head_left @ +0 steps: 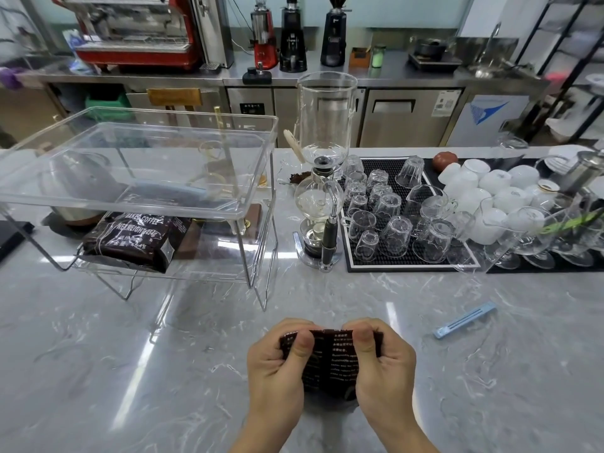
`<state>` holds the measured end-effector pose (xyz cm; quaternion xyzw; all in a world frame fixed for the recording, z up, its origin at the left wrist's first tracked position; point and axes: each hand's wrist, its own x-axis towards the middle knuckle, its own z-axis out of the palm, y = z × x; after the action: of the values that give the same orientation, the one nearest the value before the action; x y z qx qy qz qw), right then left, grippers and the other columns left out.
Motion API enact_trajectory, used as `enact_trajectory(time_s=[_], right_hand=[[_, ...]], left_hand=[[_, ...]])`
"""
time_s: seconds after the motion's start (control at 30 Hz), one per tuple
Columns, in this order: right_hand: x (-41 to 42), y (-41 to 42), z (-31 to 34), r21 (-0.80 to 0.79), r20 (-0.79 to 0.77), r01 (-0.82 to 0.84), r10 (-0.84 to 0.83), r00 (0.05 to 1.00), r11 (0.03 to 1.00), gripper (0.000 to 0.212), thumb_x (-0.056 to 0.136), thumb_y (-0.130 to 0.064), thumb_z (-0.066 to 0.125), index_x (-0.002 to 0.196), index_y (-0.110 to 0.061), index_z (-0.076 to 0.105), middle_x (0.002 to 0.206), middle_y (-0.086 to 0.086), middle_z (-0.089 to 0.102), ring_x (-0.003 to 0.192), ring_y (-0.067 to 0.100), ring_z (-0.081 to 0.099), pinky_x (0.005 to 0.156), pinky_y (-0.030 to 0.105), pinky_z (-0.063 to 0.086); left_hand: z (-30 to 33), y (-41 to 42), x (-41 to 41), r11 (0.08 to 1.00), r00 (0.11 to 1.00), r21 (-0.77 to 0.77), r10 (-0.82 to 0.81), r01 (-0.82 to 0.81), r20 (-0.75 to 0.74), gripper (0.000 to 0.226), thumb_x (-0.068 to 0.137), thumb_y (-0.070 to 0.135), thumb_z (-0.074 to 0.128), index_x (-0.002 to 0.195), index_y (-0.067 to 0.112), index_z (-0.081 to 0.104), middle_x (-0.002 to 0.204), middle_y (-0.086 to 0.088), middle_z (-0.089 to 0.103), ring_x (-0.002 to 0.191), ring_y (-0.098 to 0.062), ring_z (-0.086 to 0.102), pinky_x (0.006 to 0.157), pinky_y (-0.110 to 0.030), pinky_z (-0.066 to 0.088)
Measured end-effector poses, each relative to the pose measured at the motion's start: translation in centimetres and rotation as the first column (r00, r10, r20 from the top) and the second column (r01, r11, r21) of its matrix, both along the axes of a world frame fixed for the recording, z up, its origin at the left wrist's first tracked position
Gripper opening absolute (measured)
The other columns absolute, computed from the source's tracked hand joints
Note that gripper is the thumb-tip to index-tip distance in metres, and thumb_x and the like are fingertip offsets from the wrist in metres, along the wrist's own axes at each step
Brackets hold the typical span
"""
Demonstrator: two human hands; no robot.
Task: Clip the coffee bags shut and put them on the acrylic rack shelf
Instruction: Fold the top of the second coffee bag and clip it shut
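We hold the small dark brown coffee bag with white writing (331, 358) up off the grey marble worktop (163, 371), close to its near edge; our left hand (277, 364) grips the bag's left side and our right hand (379, 364) grips its right side, thumbs on the front near the top, most likely so we can press and fold the open top flat before a clip goes on. The long light blue plastic clip (465, 319) lies on the worktop off to the right, well apart from the bag but easy for the right hand to get. Another dark coffee bag with white letters (137, 240) already lies on the lower shelf of the clear acrylic rack (255, 204), which stands toward the left side of the worktop; we cannot tell whether that bag has a clip on it. We think the blue clip comes next.
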<state>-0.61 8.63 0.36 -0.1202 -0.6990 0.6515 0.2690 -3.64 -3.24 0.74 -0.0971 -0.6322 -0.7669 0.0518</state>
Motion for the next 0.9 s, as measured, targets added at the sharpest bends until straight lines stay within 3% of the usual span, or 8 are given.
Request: enact_trajectory(time_s=[0.13, 0.37, 0.57, 0.67, 0.77, 0.9], right_hand=[[0.2, 0.5, 0.3, 0.023, -0.029, -0.080, 0.080, 0.996, 0.997, 0.049, 0.079, -0.064, 0.058, 0.064, -0.017, 0.065, 0.058, 0.004, 0.061, 0.055, 0.008, 0.056, 0.053, 0.019, 0.046], [0.5, 1.5, 1.5, -0.017, -0.025, -0.309, 0.309, 0.951, 0.951, 0.033, 0.070, -0.052, 0.075, 0.071, -0.019, 0.072, 0.067, -0.005, 0.068, 0.065, 0.012, 0.063, 0.065, 0.020, 0.050], [0.4, 1.1, 1.9, 0.029, -0.068, -0.298, 0.299, 0.952, 0.954, 0.030, 0.071, -0.047, 0.076, 0.069, -0.017, 0.073, 0.067, -0.009, 0.067, 0.064, 0.013, 0.063, 0.065, 0.018, 0.048], [0.5, 1.4, 2.2, 0.128, -0.075, -0.278, 0.289, 0.955, 0.952, 0.026, 0.073, -0.043, 0.075, 0.069, -0.017, 0.071, 0.068, -0.006, 0.066, 0.066, 0.016, 0.063, 0.065, 0.021, 0.049], [0.5, 1.9, 2.2, 0.207, -0.062, -0.263, 0.281, 0.958, 0.942, 0.012, 0.071, -0.026, 0.076, 0.067, -0.016, 0.071, 0.068, -0.003, 0.066, 0.065, 0.020, 0.063, 0.062, 0.027, 0.050], [0.6, 2.5, 2.1, 0.247, -0.077, -0.244, 0.270, 0.960, 0.938, 0.007, 0.071, -0.022, 0.074, 0.067, -0.019, 0.070, 0.068, -0.004, 0.066, 0.065, 0.017, 0.062, 0.062, 0.022, 0.047]], left_hand=[[0.6, -0.9, -0.2, 0.997, 0.999, -0.075, -0.040, 0.037, -0.033, 0.037, 0.079, 0.054, 0.066, 0.075, 0.019, 0.078, 0.074, 0.003, 0.073, 0.072, -0.015, 0.068, 0.068, -0.019, 0.052], [1.4, -1.6, -0.1, 0.971, 0.983, -0.174, -0.175, 0.163, -0.057, 0.011, 0.070, 0.024, 0.076, 0.075, 0.014, 0.077, 0.073, -0.004, 0.070, 0.067, -0.013, 0.066, 0.063, -0.019, 0.050], [1.1, -1.8, 0.3, 0.988, 0.993, -0.115, -0.108, 0.103, -0.039, 0.004, 0.065, 0.023, 0.078, 0.068, 0.021, 0.074, 0.072, -0.005, 0.068, 0.066, -0.020, 0.064, 0.062, -0.033, 0.050], [1.4, -1.6, 0.5, 0.988, 0.994, -0.132, -0.085, 0.076, -0.066, 0.003, 0.065, 0.023, 0.075, 0.066, 0.024, 0.073, 0.071, 0.000, 0.068, 0.067, -0.017, 0.063, 0.063, -0.028, 0.050], [1.5, -1.6, 0.6, 0.987, 0.994, -0.153, -0.062, 0.049, -0.086, 0.002, 0.066, 0.023, 0.074, 0.066, 0.024, 0.072, 0.071, 0.004, 0.067, 0.068, -0.017, 0.063, 0.063, -0.027, 0.049], [1.5, -1.9, 0.5, 0.983, 0.994, -0.181, -0.032, 0.012, -0.107, 0.002, 0.066, 0.023, 0.074, 0.067, 0.023, 0.072, 0.071, 0.002, 0.068, 0.068, -0.020, 0.063, 0.064, -0.027, 0.048]])
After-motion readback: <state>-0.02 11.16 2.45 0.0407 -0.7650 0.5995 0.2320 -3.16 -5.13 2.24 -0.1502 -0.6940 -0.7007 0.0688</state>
